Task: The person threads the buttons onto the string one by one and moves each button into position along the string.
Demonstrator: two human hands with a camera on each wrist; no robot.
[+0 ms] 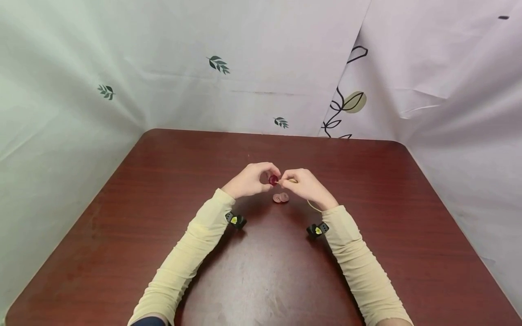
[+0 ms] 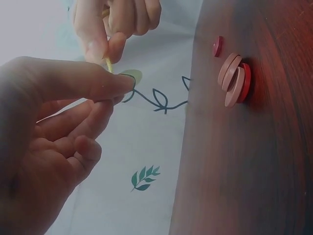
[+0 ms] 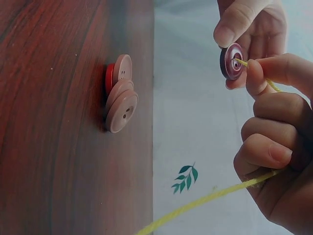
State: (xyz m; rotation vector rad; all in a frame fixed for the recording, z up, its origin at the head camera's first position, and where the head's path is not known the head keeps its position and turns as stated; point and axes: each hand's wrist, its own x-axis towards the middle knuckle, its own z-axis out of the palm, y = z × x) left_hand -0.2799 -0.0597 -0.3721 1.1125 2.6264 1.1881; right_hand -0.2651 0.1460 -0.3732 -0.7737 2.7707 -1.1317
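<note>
Between the thumb and fingers of my left hand (image 1: 249, 179) a dark red button (image 3: 227, 63) is pinched, held above the table with its holed face toward my right hand (image 1: 307, 185). My right thumb and forefinger pinch a yellow string (image 3: 205, 198) near its end, and the tip sits at one of the button's holes. The string's other length runs under my curled right fingers and hangs down past the wrist. In the left wrist view my left thumb hides the button.
Several pink buttons (image 3: 121, 111) lean in a small pile with a red button (image 3: 109, 78) on the brown table (image 1: 261, 271), just below my hands. A small magenta button (image 2: 218, 46) lies beside them. White sheets with leaf prints (image 1: 218, 64) stand around the table.
</note>
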